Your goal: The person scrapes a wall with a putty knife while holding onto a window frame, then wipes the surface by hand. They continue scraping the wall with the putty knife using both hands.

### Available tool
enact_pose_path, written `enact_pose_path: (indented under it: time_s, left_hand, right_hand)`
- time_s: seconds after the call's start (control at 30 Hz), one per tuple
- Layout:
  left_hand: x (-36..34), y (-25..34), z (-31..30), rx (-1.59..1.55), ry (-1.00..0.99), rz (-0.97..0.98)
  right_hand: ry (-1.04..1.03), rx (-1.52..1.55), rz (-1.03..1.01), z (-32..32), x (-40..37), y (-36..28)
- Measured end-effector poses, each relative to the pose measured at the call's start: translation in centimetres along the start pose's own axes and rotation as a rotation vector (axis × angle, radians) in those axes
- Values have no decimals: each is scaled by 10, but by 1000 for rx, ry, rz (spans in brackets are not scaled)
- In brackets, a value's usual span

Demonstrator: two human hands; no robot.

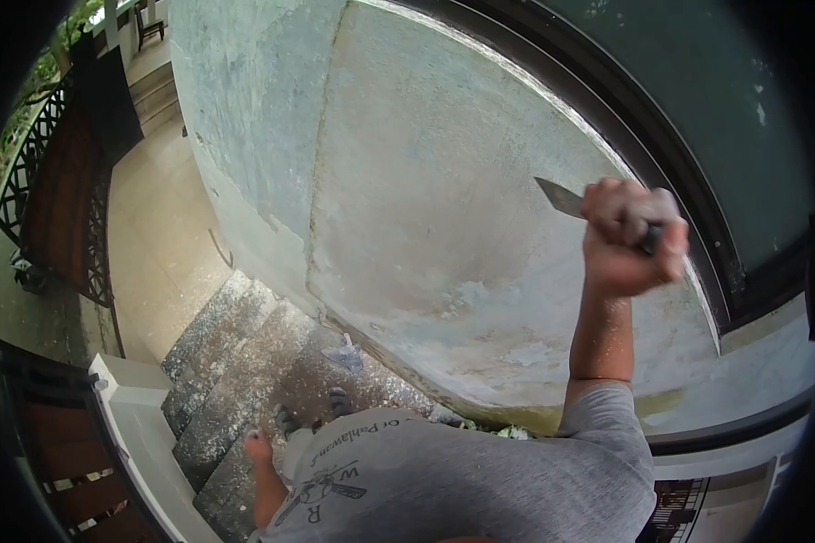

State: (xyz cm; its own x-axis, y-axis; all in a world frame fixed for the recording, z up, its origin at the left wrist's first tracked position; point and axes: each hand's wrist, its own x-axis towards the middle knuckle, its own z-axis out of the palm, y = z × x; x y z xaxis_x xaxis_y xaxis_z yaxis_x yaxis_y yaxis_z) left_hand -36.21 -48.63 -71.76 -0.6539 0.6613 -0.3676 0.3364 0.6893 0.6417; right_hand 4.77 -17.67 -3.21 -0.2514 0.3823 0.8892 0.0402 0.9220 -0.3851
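Note:
My right hand (632,226) is raised in front of the wall at the right, its fingers wrapped round the dark handle of a scraper (560,196). The scraper's pointed metal blade sticks out to the left and overlaps the patchy, worn wall (426,181) in this view. Motion blurs the hand a little, and small pale specks dot the forearm. Low beside my body hangs my left hand (258,445), with its fingers curled in and nothing showing in them.
Stone steps (235,362) strewn with pale flakes lie below, with a crumpled clear plastic piece (343,353) near the wall's foot. A dark window frame (670,118) curves along the right. White pillar (127,389) and dark gates (59,217) stand left.

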Motion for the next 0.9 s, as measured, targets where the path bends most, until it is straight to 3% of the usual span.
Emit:
enact_pose_path:
  time_s: [0.03, 0.13, 0.17, 0.23, 0.27, 0.3, 0.37, 0.43, 0.5, 0.53, 0.63, 0.7, 0.77, 0.8, 0.83, 0.9]
  left_hand:
    - [-6, 7, -6, -73, -8, -35]
    - [-11, -18, -3, 51, -6, -29]
    - [-12, -16, -3, 34, 0, -42]
    - [-17, -30, -5, -40, -47, -82]
    - [-19, -27, 0, -131, -73, -130]
    - [-19, -28, 7, -141, -66, -144]
    - [-19, -50, 6, 251, 74, -11]
    - [-7, -54, 9, 126, 37, -64]
    - [-15, -28, -6, 65, -50, -149]
    - [-5, -34, -4, 82, -21, -46]
    - [13, -30, -3, 152, 37, -30]
    - [22, -16, -6, 127, 40, -30]
    - [32, -9, -13, 97, 49, -30]
    - [38, -6, -12, 101, 43, -10]
    - [41, -1, -8, 100, 40, 2]
    - [42, 3, -7, -15, 11, -35]
  right_hand:
    - [-48, 226, -113, -6, 10, -17]
    - [85, 28, -34, -25, 13, 9]
    - [151, -308, 136, -26, 2, 46]
    - [136, -239, 322, -24, -16, 61]
    - [-72, -37, 59, -30, -14, 54]
    - [-74, -54, 21, -33, -15, 44]
    - [-74, -87, -56, -37, -16, 27]
    - [153, -210, 256, -33, -34, 55]
    - [119, -235, 303, -32, -32, 42]
    - [78, -127, 191, -30, -22, 27]
    - [6, 132, -87, -36, 6, -22]
    - [-95, 124, -164, -39, 3, -10]
    - [65, -314, 229, -40, -43, 57]
    - [-88, -353, 346, -40, -60, 70]
    - [-178, -403, 226, -29, -65, 62]
    - [-157, -297, 24, -9, -52, 23]
